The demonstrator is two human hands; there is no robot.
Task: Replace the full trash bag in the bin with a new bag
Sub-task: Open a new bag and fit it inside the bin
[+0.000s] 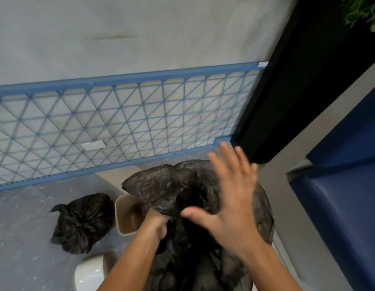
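Observation:
A new black trash bag (161,192) billows loosely in front of me, above a beige bin (124,215) whose open left corner shows beneath it. My left hand (156,224) grips a bunched edge of this bag from below. Spread flat with straight fingers, my right hand (230,198) hovers over or against the bag's right side. A full black bag (82,223), tied at the top, lies on the floor left of the bin.
A white lid or bowl-shaped object (90,271) sits on the grey floor at the bottom left. A blue wire-grid panel (119,122) runs along the wall behind. A black post (287,91) and blue cabinet (339,196) stand close on the right.

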